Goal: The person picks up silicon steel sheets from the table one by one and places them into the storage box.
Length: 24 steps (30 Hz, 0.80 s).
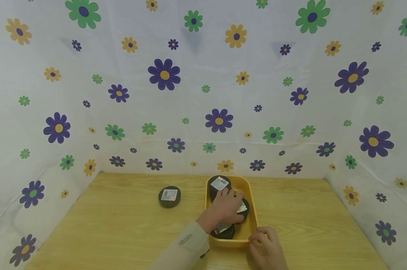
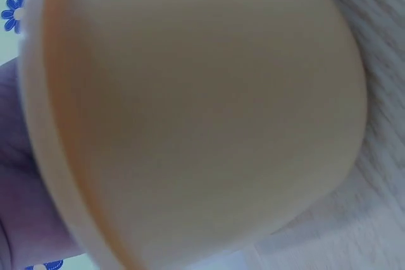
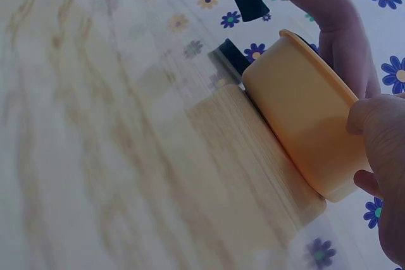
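A yellow plastic tray (image 1: 254,215) with high walls holds several black, round, flat discs with silver labels. My left hand (image 1: 223,208) reaches into it, thumb and fingers spread around the edge of one black disc (image 1: 245,207) on the right side. Another labelled disc (image 1: 220,183) lies at the tray's far left corner, by my fingertips. Under my left wrist, a stack of discs (image 1: 225,234) sits at the near left. My right hand (image 1: 267,245) pinches the tray's near right corner; the right wrist view shows its fingers at the rim (image 3: 329,74).
One more black disc (image 1: 169,197) with a silver label lies on the wooden table (image 1: 122,225), left of the tray. A white cloth (image 1: 196,101) printed with flowers hangs behind the table and along both sides.
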### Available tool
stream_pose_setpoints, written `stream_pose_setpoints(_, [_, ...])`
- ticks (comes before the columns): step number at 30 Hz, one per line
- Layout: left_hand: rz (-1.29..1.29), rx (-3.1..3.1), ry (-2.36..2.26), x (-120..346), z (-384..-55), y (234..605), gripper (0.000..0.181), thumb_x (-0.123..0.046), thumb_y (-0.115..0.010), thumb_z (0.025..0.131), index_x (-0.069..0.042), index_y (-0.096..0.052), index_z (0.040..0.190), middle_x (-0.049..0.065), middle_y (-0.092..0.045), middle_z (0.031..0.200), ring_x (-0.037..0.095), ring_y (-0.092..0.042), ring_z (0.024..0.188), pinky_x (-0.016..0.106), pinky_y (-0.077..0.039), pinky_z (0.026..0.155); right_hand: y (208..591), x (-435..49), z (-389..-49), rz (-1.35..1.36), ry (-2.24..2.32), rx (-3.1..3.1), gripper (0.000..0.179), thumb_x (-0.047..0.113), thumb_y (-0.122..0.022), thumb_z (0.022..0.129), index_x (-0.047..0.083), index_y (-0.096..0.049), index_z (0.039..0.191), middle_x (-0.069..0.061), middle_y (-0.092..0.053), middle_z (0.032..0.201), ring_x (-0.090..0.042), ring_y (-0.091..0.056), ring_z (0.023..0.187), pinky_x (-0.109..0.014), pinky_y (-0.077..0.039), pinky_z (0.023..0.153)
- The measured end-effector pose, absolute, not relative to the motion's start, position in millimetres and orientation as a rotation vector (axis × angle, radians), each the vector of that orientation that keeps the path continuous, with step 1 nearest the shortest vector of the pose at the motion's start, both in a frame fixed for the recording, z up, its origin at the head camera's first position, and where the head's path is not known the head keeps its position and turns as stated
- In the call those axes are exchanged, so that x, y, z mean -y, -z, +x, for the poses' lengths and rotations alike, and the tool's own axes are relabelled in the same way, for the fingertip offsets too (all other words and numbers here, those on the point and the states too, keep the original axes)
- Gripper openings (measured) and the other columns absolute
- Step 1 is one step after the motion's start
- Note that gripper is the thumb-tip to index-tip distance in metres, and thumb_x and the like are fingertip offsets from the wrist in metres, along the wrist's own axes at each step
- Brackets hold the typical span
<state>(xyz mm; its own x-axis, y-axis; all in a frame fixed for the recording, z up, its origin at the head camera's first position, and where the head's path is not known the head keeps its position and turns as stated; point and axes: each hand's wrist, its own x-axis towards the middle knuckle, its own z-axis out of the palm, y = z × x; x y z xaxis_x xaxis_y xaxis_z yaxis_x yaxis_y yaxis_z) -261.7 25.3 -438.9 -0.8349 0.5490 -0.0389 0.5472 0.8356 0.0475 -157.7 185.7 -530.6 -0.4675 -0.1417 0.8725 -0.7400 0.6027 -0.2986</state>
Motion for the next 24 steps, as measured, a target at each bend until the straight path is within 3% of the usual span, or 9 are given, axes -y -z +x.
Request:
stream_pose_setpoints(5, [0.873, -2.988, -0.192, -18.4, -259.4, 435.4, 0.06, -0.05, -0.063, 0.091, -0.021, -0.048, 0.143, 0.007, -0.052, 0.139, 0.029, -0.046, 0.125, 0.049, -0.037, 0.107, 531.1, -184.6, -157.2, 0.69, -0.854, 1.956, 0.027, 0.036, -0.054, 0.1, 0.015, -0.065, 0.085, -0.01, -0.056, 0.094, -0.019, -0.049, 0.094, -0.016, -0.042, 0.079])
stream_pose_setpoints(11, [0.922, -3.09, -0.353, 0.5, -250.8, 426.6, 0.052, -0.045, -0.058, 0.096, -0.018, -0.049, 0.14, 0.007, -0.054, 0.135, 0.031, -0.048, 0.123, 0.048, -0.042, 0.101, 533.5, -184.8, -156.1, 0.686, -0.865, 1.962, 0.015, 0.028, -0.063, 0.095, 0.016, -0.064, 0.086, -0.011, -0.056, 0.094, -0.017, -0.049, 0.094, -0.015, -0.041, 0.08])
stream_pose_setpoints(18, [0.959, -3.18, -0.686, 35.0, -246.3, 416.2, 0.043, -0.032, -0.06, 0.096, -0.014, -0.052, 0.134, 0.01, -0.057, 0.131, 0.033, -0.053, 0.118, 0.05, -0.045, 0.099, 534.2, -183.7, -156.7, 0.661, -0.874, 1.967, 0.025, 0.035, -0.057, 0.098, 0.015, -0.065, 0.084, -0.012, -0.057, 0.095, -0.018, -0.05, 0.095, -0.013, -0.043, 0.081])
stream_pose_setpoints(24, [0.804, -3.206, -0.846, 61.5, -244.8, 410.7, 0.042, -0.026, -0.064, 0.094, -0.011, -0.055, 0.132, 0.012, -0.058, 0.126, 0.032, -0.054, 0.113, 0.049, -0.046, 0.096, 532.0, -181.8, -156.1, 0.659, -0.865, 1.96, 0.03, 0.037, -0.054, 0.099, 0.015, -0.065, 0.083, -0.012, -0.056, 0.093, -0.016, -0.05, 0.093, -0.012, -0.045, 0.075])
